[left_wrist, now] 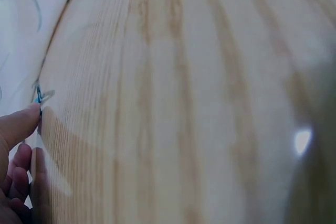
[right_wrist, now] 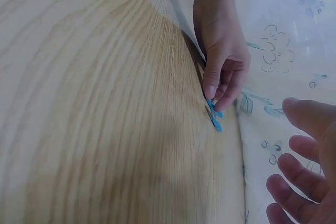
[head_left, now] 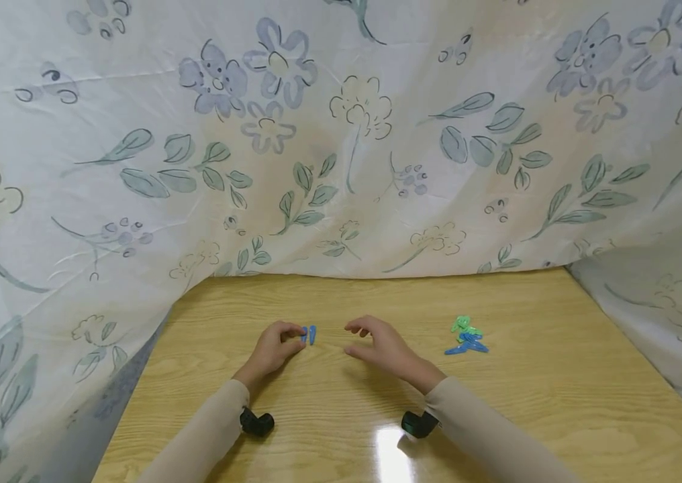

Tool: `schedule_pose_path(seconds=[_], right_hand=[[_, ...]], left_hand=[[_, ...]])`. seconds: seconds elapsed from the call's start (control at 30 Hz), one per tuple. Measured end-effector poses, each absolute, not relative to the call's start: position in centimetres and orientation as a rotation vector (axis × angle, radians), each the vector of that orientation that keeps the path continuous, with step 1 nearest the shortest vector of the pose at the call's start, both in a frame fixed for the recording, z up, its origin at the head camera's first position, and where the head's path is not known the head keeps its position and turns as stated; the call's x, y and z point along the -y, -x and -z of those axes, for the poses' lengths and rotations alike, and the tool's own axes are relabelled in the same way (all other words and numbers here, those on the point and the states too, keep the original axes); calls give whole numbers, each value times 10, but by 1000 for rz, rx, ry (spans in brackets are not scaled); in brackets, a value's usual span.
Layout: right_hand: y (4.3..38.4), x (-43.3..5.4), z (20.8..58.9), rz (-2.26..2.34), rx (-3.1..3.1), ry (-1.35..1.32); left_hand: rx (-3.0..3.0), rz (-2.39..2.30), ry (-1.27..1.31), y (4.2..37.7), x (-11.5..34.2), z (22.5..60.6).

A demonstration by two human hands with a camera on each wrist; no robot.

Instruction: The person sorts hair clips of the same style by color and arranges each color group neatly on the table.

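My left hand is at the left middle of the table, its thumb and fingers pinching a small blue hair clip. A second blue hair clip lies just to its right, roughly parallel. In the right wrist view, that hand's fingertips cover part of the pinched clip, and the other clip lies beside it. My right hand hovers to the right of the two clips, thumb and fingers spread apart, holding nothing. The left wrist view shows only a sliver of blue past the left thumb.
A small pile of green clips and blue clips lies on the wooden table, right of the right hand. A floral cloth hangs along the table's back and sides. Both wrists wear black cameras.
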State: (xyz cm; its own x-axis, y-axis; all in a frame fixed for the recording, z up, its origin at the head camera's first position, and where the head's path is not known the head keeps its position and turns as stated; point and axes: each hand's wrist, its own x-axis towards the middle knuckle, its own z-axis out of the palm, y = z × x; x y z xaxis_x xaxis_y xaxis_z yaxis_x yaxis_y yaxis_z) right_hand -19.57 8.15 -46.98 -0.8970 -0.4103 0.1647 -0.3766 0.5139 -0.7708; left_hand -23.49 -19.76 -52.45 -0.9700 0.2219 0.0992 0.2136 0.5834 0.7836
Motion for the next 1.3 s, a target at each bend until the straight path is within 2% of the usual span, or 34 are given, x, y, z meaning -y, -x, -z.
schedule_pose_path(seconds=[0.23,0.77,1.3], right_hand=[[183,-100,475,1303,-2702,719],[162,-148,494,1210,-2839,534],[153,-192,495,1216,-2950,484]], left_hand=[[-2789,-1383,-373,235,197,525],[-2783,-1362,-349,234,196,521],[-2786,-1347,-373,238,197,522]])
